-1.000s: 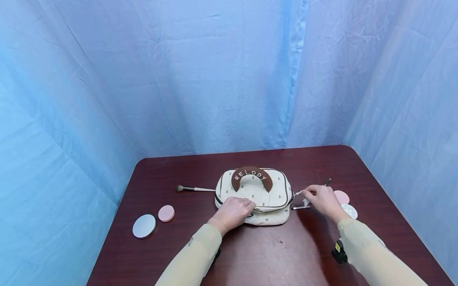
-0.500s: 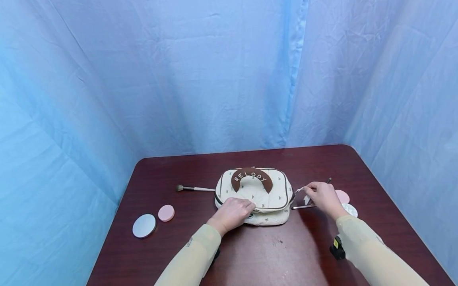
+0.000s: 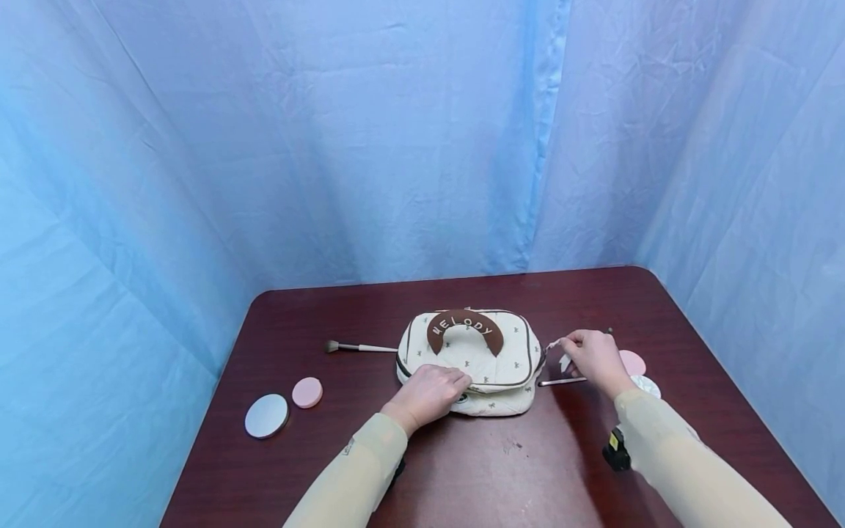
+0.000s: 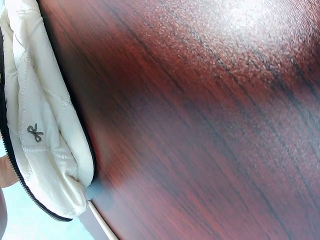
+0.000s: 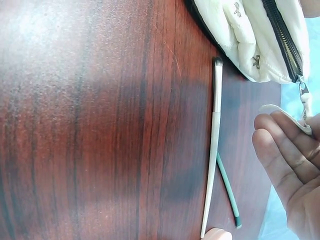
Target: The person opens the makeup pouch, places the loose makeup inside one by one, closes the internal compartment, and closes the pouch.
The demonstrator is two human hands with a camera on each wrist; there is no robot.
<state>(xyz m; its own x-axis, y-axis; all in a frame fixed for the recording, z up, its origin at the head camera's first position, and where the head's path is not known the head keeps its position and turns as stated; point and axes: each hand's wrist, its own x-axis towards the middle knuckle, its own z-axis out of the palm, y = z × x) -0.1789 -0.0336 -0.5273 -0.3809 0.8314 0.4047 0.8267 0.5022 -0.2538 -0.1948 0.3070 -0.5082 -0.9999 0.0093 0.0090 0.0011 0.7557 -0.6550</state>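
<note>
A cream cosmetic bag [image 3: 508, 352] with small bow prints and a brown "MELODY" handle lies mid-table. My left hand [image 3: 429, 394] grips its near edge; part of a finger [image 4: 7, 172] shows beside the zipper [image 4: 22, 180] in the left wrist view. Off the bag's right end, my right hand [image 3: 596, 361] pinches the white ribbon of the zipper pull [image 5: 304, 97]. The ribbon is stretched between bag and fingertips, and its loose end hangs by the fingers. In the right wrist view the zipper teeth [image 5: 285, 37] look closed up to the slider.
Left of the bag lie a makeup brush [image 3: 359, 347], a pink round case [image 3: 306, 393] and a larger white round case [image 3: 267, 416]. Beneath my right hand are a thin white brush [image 5: 214, 130] and a green stick [image 5: 228, 190]. A pink disc [image 3: 633, 362] and a marbled disc [image 3: 647, 386] lie beyond.
My right hand has shifted slightly away from me, still pinching the ribbon, which stays taut. The left hand and the bag have hardly moved.
</note>
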